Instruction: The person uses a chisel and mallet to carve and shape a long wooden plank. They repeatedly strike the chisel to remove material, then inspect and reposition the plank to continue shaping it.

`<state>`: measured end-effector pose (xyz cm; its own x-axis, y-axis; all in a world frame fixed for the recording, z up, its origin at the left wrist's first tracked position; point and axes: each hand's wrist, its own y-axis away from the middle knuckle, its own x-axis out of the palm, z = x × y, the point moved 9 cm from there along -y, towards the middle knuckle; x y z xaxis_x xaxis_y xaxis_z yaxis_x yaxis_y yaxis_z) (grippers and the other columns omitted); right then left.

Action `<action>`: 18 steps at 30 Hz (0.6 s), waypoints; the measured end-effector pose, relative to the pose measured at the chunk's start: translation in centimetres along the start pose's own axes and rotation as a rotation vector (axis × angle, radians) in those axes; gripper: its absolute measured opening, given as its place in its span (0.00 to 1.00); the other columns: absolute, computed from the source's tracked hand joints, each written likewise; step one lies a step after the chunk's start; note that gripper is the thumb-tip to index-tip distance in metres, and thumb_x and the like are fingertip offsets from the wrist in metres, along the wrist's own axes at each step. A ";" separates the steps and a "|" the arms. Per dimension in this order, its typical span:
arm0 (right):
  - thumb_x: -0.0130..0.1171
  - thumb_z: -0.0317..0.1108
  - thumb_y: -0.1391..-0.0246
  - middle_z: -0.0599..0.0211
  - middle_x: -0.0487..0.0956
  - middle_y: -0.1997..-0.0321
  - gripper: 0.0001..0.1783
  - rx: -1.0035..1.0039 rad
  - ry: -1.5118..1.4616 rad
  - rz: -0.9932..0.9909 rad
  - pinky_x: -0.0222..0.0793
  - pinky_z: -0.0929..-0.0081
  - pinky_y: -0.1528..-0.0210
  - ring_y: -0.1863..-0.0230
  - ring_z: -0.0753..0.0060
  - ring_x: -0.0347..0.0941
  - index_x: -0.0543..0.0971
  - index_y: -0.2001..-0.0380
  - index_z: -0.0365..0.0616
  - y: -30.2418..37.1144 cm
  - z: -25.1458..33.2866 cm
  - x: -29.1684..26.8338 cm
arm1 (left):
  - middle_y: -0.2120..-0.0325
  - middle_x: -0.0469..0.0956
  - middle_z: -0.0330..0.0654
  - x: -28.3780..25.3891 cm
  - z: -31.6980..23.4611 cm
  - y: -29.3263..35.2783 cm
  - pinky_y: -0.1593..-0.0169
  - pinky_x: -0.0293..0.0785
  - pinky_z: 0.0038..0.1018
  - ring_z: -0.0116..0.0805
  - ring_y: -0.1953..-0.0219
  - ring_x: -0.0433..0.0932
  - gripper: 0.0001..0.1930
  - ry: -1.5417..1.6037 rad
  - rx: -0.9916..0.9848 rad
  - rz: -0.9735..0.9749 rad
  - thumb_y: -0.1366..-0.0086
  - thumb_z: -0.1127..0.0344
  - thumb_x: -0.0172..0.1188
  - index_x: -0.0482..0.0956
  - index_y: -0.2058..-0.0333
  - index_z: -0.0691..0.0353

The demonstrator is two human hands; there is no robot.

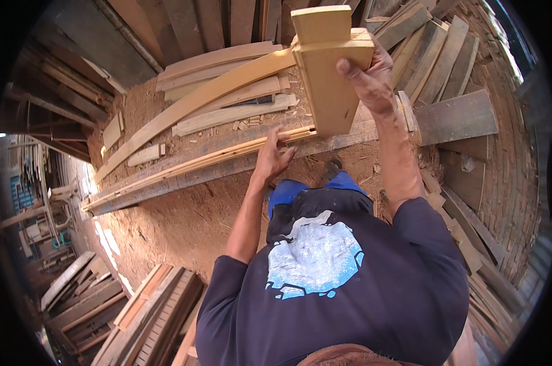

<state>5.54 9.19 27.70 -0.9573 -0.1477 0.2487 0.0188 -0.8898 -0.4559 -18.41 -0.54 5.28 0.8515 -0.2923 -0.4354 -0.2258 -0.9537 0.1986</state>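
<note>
My right hand (373,79) is raised over the bench, thumb on the front of a pale wooden board (331,85) and fingers wrapped behind its edge. A narrower tongue of wood (321,24) stands up from the board's top. From its upper left side a long pale plank (196,110) slants down to the left; whether the two are joined I cannot tell. My left hand (274,155) is open, thumb and fingers apart, beside the right end of a long grooved wooden strip (209,160) along the bench's near edge. Its fingertips reach the strip; contact is unclear.
Sawdust and chips cover the workbench (138,116), where loose planks (221,64), a small block (146,155) and a dark tool (257,100) lie. Stacked boards (434,55) lean at the back right. More timber (154,317) lies at the lower left, and a brick wall (507,152) rises on the right.
</note>
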 end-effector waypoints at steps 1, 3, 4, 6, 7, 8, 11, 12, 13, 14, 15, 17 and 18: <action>0.76 0.36 0.48 0.71 0.83 0.56 0.26 -0.018 0.027 0.007 0.79 0.78 0.53 0.56 0.82 0.78 0.78 0.48 0.42 -0.7 -0.4 -0.8 | 0.44 0.76 0.56 0.7 -0.6 -1.9 0.42 0.76 0.40 0.54 0.43 0.77 0.39 -0.012 0.129 -0.027 0.42 0.68 0.72 0.59 0.35 0.61; 0.75 0.36 0.47 0.72 0.83 0.56 0.25 -0.057 0.086 0.016 0.78 0.79 0.53 0.55 0.83 0.77 0.79 0.48 0.43 -1.8 -1.3 -2.0 | 0.39 0.71 0.57 2.2 -1.8 -4.8 0.37 0.72 0.40 0.53 0.35 0.70 0.46 -0.058 0.292 -0.045 0.42 0.70 0.71 0.52 0.31 0.58; 0.75 0.36 0.47 0.72 0.83 0.56 0.25 -0.055 0.080 0.017 0.77 0.79 0.53 0.56 0.83 0.77 0.79 0.48 0.43 -2.2 -1.6 -2.4 | 0.39 0.72 0.57 3.0 -2.5 -6.2 0.36 0.71 0.40 0.50 0.33 0.68 0.48 -0.092 0.333 -0.034 0.41 0.71 0.71 0.49 0.29 0.56; 0.75 0.37 0.47 0.72 0.83 0.56 0.25 -0.024 0.037 0.016 0.77 0.80 0.53 0.56 0.83 0.77 0.79 0.48 0.43 -2.7 -2.5 -2.8 | 0.40 0.73 0.56 4.3 -3.5 -8.0 0.36 0.71 0.39 0.46 0.33 0.68 0.48 -0.082 0.334 -0.017 0.40 0.72 0.70 0.48 0.27 0.55; 0.75 0.38 0.47 0.73 0.82 0.56 0.25 -0.013 0.019 0.010 0.77 0.80 0.54 0.56 0.83 0.77 0.79 0.48 0.43 -2.8 -2.9 -3.0 | 0.41 0.74 0.55 4.7 -4.2 -8.8 0.37 0.72 0.38 0.45 0.35 0.70 0.46 -0.038 0.297 -0.010 0.39 0.73 0.69 0.51 0.28 0.56; 0.75 0.38 0.46 0.73 0.82 0.56 0.25 0.008 0.001 0.019 0.77 0.80 0.54 0.56 0.84 0.77 0.79 0.48 0.43 -3.0 -3.5 -2.9 | 0.41 0.74 0.54 4.9 -4.4 -9.6 0.38 0.73 0.37 0.44 0.36 0.72 0.44 0.005 0.261 -0.004 0.39 0.73 0.69 0.53 0.29 0.57; 0.74 0.40 0.46 0.73 0.82 0.56 0.25 0.060 -0.041 0.051 0.76 0.80 0.53 0.55 0.84 0.76 0.78 0.48 0.43 -3.1 -5.1 -1.8 | 0.47 0.79 0.48 7.4 1.9 -12.1 0.42 0.77 0.34 0.38 0.44 0.79 0.31 0.213 0.049 0.192 0.37 0.75 0.67 0.67 0.37 0.61; 0.74 0.40 0.45 0.73 0.82 0.56 0.25 0.062 -0.026 0.048 0.76 0.80 0.53 0.55 0.84 0.76 0.78 0.48 0.43 -3.0 -5.7 -2.1 | 0.49 0.81 0.46 7.3 1.1 -12.2 0.43 0.78 0.33 0.36 0.46 0.80 0.27 0.211 0.061 0.173 0.37 0.75 0.67 0.70 0.40 0.63; 0.74 0.40 0.45 0.74 0.82 0.56 0.25 0.068 -0.018 0.050 0.75 0.80 0.53 0.55 0.84 0.76 0.78 0.48 0.43 -2.9 -6.1 -2.2 | 0.51 0.82 0.44 6.8 -0.4 -11.6 0.45 0.79 0.32 0.34 0.49 0.81 0.23 0.209 0.067 0.148 0.37 0.76 0.66 0.73 0.44 0.64; 0.74 0.41 0.45 0.74 0.82 0.56 0.25 0.074 -0.013 0.057 0.75 0.80 0.53 0.55 0.84 0.76 0.78 0.48 0.43 -2.9 -6.4 -2.4 | 0.54 0.83 0.43 6.5 -1.2 -11.3 0.47 0.80 0.31 0.32 0.51 0.82 0.18 0.206 0.073 0.123 0.36 0.76 0.66 0.76 0.47 0.65; 0.74 0.41 0.45 0.74 0.82 0.56 0.25 0.079 -0.017 0.064 0.75 0.80 0.52 0.55 0.84 0.76 0.78 0.49 0.43 -2.9 -6.6 -2.3 | 0.55 0.83 0.42 6.5 -0.9 -11.2 0.47 0.80 0.31 0.32 0.52 0.82 0.18 0.233 0.074 0.110 0.36 0.77 0.65 0.77 0.48 0.65; 0.74 0.41 0.45 0.74 0.82 0.56 0.25 0.100 -0.022 0.071 0.75 0.80 0.52 0.55 0.84 0.75 0.78 0.49 0.43 -2.6 -7.1 -2.0 | 0.57 0.84 0.41 6.8 0.4 -10.9 0.47 0.80 0.31 0.31 0.52 0.82 0.16 0.287 0.075 0.086 0.37 0.78 0.65 0.78 0.50 0.66; 0.74 0.41 0.46 0.73 0.82 0.56 0.25 0.114 -0.022 0.071 0.75 0.80 0.52 0.55 0.84 0.75 0.78 0.49 0.43 -2.5 -7.3 -1.9 | 0.57 0.84 0.41 6.7 0.5 -10.8 0.48 0.79 0.31 0.31 0.53 0.82 0.17 0.293 0.101 0.080 0.38 0.77 0.66 0.78 0.49 0.64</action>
<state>5.24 14.84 22.06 -0.9460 -0.2199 0.2382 0.1198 -0.9200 -0.3731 -10.47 7.76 -0.21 0.9258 -0.3479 -0.1479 -0.3310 -0.9350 0.1274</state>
